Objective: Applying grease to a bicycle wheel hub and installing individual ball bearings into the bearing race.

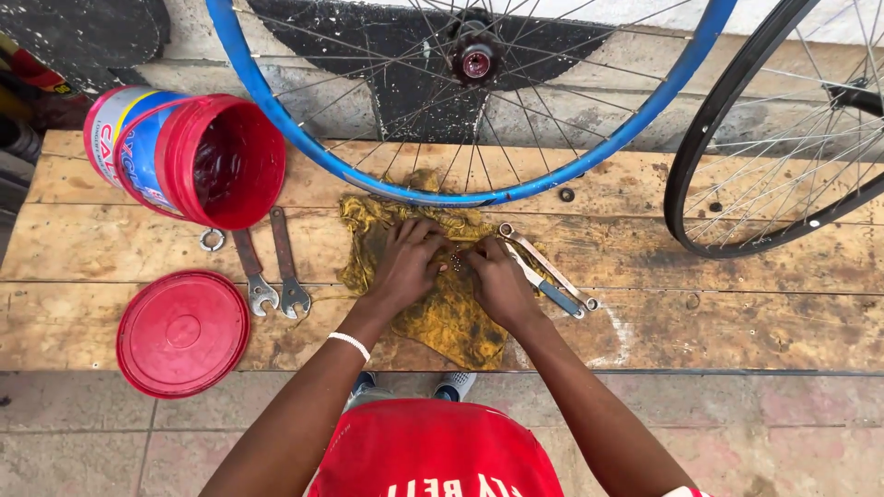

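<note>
Red lid (182,332) flat on bench (718,313); tipped red bucket (198,156) behind it; two rusty wrenches (272,267) beside. Left hand (408,262) and right hand (497,281), fingers curled, pinch a small metal part (456,261) over yellow rag (442,313). Two slim spanners (548,271) lie right. Blue wheel rim (470,101) stands behind.

Tipped red bucket (221,161), red lid (182,333), two rusty spanners (272,267), black-rimmed wheel (783,138).
</note>
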